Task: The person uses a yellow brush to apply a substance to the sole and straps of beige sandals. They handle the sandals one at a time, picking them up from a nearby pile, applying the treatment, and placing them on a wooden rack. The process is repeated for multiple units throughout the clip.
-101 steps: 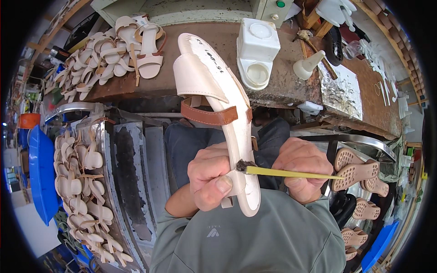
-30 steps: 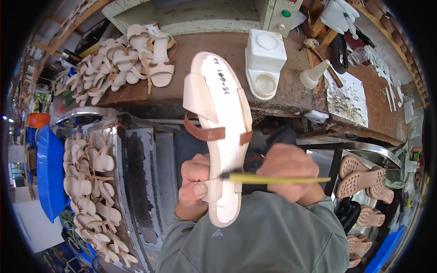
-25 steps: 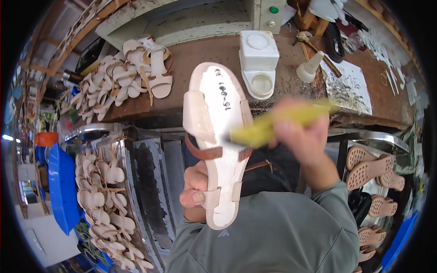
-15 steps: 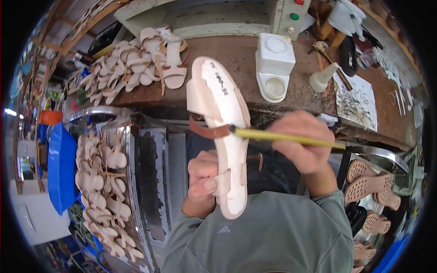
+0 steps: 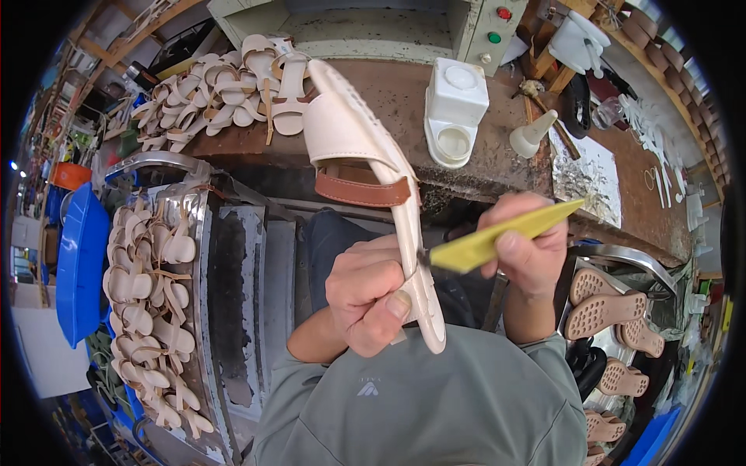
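Sandal [image 5: 407, 221], beige with wide band [image 5: 340, 128] and brown stitched strap [image 5: 361, 190], now rolled nearly edge-on above dark-trousered lap [image 5: 332, 227]. Left hand [image 5: 365, 293] closed around lower end. Right hand [image 5: 536, 247] pinches yellow flat-handled brush [image 5: 486, 242]; dark bristles [image 5: 425, 259], shifted down from brown strap, meet or nearly meet sandal's right rim, moving work edgeward. Worn brown workbench [image 5: 396, 101] lies beyond; curved metal rail [image 5: 622, 253] sits near right wrist; more room leftward.

And there's the left hand [image 5: 365, 295], some fingertips hidden behind the sandal [image 5: 406, 225], its upper face angled mostly out of sight! The yellow brush [image 5: 497, 239]: tip blurred, contact impossible to call! Up top, the edge slices off the cabinet [image 5: 469, 33]!
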Tool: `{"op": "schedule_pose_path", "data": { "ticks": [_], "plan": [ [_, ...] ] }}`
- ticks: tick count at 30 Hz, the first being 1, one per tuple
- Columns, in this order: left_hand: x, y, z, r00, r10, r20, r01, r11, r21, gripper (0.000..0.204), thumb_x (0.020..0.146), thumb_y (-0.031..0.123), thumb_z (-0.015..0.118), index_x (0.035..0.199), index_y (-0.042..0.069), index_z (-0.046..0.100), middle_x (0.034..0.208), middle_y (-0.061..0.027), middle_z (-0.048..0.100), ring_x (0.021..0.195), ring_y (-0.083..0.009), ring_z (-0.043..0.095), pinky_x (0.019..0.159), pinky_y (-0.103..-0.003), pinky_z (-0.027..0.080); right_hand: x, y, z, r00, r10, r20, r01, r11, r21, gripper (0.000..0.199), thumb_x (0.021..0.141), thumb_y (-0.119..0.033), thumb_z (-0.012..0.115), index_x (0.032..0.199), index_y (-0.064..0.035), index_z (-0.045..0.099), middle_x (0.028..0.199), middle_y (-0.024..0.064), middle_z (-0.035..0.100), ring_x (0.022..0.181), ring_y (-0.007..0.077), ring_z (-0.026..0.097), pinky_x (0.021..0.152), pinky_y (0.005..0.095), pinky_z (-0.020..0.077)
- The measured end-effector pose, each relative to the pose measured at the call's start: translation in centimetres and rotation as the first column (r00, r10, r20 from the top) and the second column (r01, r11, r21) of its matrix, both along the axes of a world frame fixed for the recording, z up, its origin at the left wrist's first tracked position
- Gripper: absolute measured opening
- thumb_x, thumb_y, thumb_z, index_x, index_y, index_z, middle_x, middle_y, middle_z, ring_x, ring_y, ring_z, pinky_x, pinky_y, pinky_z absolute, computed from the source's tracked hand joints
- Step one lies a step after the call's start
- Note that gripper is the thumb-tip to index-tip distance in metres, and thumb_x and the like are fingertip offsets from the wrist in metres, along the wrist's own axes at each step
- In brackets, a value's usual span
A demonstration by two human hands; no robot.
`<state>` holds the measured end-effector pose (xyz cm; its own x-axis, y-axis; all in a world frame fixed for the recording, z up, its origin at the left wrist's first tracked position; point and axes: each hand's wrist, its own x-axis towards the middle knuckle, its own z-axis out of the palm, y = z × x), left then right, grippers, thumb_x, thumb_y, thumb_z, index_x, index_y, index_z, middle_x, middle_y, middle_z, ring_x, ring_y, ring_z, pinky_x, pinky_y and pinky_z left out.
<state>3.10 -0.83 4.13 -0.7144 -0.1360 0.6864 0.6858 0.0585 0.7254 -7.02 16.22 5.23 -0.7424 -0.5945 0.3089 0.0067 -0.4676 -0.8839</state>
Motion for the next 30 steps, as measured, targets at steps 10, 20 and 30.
{"op": "schedule_pose_path", "data": {
  "ticks": [10,20,30],
  "plan": [
    [-2.9,-2.5,-2.5,0.997,0.014,0.076,-0.043,0.916,0.399,0.038,0.078,0.025,0.047,0.078,-0.011,0.057,0.083,-0.0176,0.061,0.072,-0.0193,0.057,0.065,-0.03,0.045,-3.8,-0.7,-2.4,0.948,0.253,0.196,-0.285,0.946,0.158,0.027,0.09,-0.027,0.053,0.082,-0.0009,0.057,0.07,0.0075,0.058,0.053,0.0105,0.051,0.046,0.0221,0.0412],
    [-11.1,-6.5,1.0,0.766,0.604,-0.22,-0.639,0.751,-0.164,0.018,0.077,0.009,0.055,0.09,-0.002,0.05,0.098,-0.018,0.048,0.091,-0.0254,0.047,0.082,-0.033,0.038,-8.2,-3.3,1.5,0.945,0.192,0.266,-0.251,0.944,0.213,0.016,0.085,-0.016,0.063,0.087,-0.0006,0.06,0.068,0.0047,0.062,0.06,0.0092,0.061,0.052,0.0206,0.0454],
    [-16.9,-4.8,16.2,0.879,-0.225,0.42,0.026,0.902,0.431,0.019,0.088,0.01,0.055,0.099,-0.005,0.056,0.074,-0.0077,0.061,0.061,-0.0103,0.056,0.052,-0.022,0.046,-15.7,-5.7,15.4,0.99,0.107,0.094,-0.123,0.973,0.193,0.017,0.087,-0.016,0.059,0.086,-0.0002,0.062,0.068,0.0048,0.063,0.058,0.0089,0.057,0.053,0.021,0.0444]
  ]
}}
